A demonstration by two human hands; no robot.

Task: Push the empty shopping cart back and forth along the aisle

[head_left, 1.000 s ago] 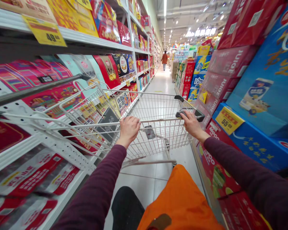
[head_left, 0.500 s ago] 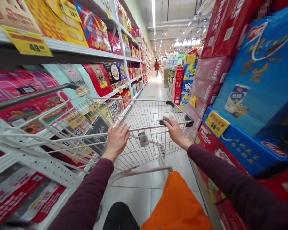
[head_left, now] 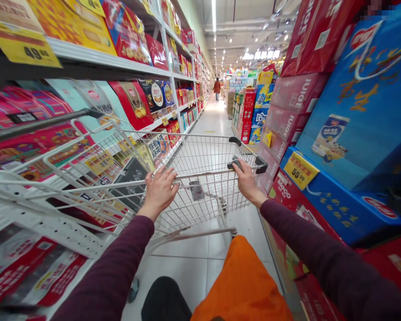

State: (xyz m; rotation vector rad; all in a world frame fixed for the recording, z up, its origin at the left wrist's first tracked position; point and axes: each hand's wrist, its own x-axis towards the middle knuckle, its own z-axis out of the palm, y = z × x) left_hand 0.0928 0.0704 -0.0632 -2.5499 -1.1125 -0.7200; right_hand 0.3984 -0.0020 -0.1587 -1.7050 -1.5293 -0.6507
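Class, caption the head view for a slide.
Left hand and right hand on a shopping cart in a store aisle.

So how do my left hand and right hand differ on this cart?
Your left hand is beside the dark panel, while your right hand is closer to the black corner piece. The left hand's fingers are spread; the right hand's fingers bend over a dark grey piece. Both are bare, at the near rail of the shopping cart, with dark purple sleeves.
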